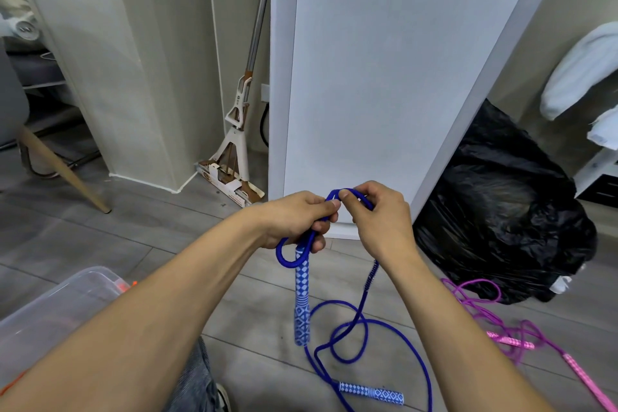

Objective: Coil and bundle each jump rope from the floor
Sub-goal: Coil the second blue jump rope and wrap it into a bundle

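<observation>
left hand (296, 221) curled, right hand (381, 214) pinching

The single view came from a wide-angle camera on the person's head, facing forward and down. Both forearms ran in from the bottom edge to the left hand (294, 221) and right hand (381, 217), which sat close to the lens at mid-frame, gripping a rope (302, 298) that hung to the floor (167, 237). The floor filled the lower half. A white panel (384, 77) stood straight ahead, near. A bin (67, 304) cut into the lower left corner, and a bag (501, 211) lay at right.
</observation>
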